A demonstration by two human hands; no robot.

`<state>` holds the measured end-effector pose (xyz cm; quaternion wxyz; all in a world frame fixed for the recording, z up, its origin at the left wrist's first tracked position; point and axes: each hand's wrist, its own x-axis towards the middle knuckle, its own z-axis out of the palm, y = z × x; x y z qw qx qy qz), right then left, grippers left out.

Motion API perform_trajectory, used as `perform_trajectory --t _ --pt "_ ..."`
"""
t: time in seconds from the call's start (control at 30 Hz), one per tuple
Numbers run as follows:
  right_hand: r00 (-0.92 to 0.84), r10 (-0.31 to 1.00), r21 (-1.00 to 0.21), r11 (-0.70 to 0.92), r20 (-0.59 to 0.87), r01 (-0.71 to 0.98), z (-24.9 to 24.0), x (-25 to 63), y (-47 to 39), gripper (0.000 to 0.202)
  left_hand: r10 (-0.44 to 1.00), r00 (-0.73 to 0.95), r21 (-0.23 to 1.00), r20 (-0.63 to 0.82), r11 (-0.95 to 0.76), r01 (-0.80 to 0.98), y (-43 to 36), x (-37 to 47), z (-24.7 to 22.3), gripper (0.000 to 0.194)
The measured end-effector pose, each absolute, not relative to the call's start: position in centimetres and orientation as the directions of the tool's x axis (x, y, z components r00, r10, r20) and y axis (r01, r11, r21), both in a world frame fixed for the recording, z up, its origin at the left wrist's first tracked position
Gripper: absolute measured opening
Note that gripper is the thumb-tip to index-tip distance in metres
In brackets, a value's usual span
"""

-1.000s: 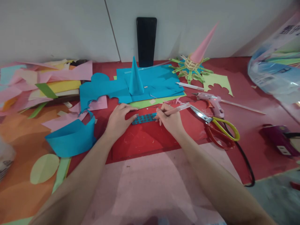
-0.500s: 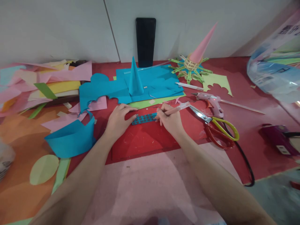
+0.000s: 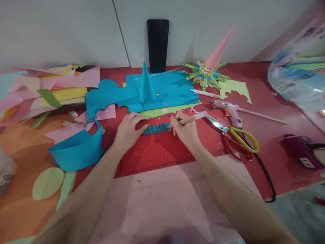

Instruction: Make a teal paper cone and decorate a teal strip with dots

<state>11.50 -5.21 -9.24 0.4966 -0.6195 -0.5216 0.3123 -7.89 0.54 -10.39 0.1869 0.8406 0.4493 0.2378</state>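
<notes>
A narrow blue paper strip (image 3: 156, 129) with rows of dark marks lies on the red sheet between my hands. My left hand (image 3: 129, 130) rests at its left end, thumb pressing on the strip and fingers stretched out flat. My right hand (image 3: 185, 130) is closed around a pink pen with a clear cap end (image 3: 194, 118). Its fingertips touch the strip's right end, and they hide the pen's tip. Right of that hand lie scissors (image 3: 224, 130) with one yellow and one red handle. Behind the strip stands a blue paper cone (image 3: 146, 88).
Left are a blue paper band (image 3: 77, 152), a scalloped blue sheet (image 3: 114, 96) and piled paper scraps (image 3: 68, 81). A black phone (image 3: 157, 45) leans on the wall. At right are a pink-coned paper hat (image 3: 215, 54), a glue gun (image 3: 230, 110), a white pen (image 3: 204, 93) and a plastic bag (image 3: 289, 79).
My right hand and the pen have shifted very slightly, with the pen's rear end a little lower and farther right. My left hand and the strip look unmoved.
</notes>
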Motion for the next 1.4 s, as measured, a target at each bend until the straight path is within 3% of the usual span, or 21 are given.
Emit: perform_trajectory --t 1.0,1.4 --pt "0.217 0.971 -0.956 0.036 0.103 0.291 -9.1 11.39 -5.24 0.029 0.84 0.49 0.526 0.232 -0.532 0.664 0.58 -7.96 -10.48 0.022" --pt "0.315 0.932 -0.953 0.082 0.177 0.293 -9.32 11.95 -5.11 0.031 0.843 0.486 0.529 0.231 -0.528 0.665 0.65 -7.98 -10.63 0.022"
